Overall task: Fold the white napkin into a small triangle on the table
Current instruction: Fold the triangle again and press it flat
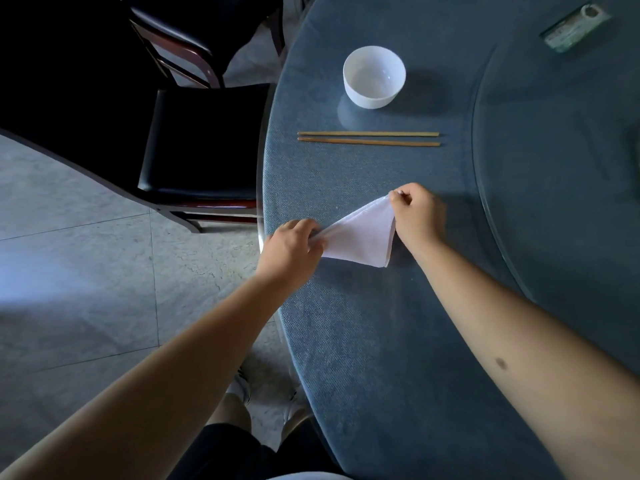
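Observation:
The white napkin (360, 237) is folded into a triangle and is stretched between both hands just above the blue table (381, 341), near its left edge. My left hand (292, 249) pinches the napkin's left corner. My right hand (419, 213) pinches its upper right corner between thumb and fingers. The third corner points down toward me and hangs close to the tabletop.
A white bowl (374, 76) stands farther back on the table. A pair of wooden chopsticks (369, 138) lies between the bowl and the napkin. A glass turntable (554, 168) covers the table's right part, with a green box (573, 27) on it. A black chair (204, 143) stands at the left.

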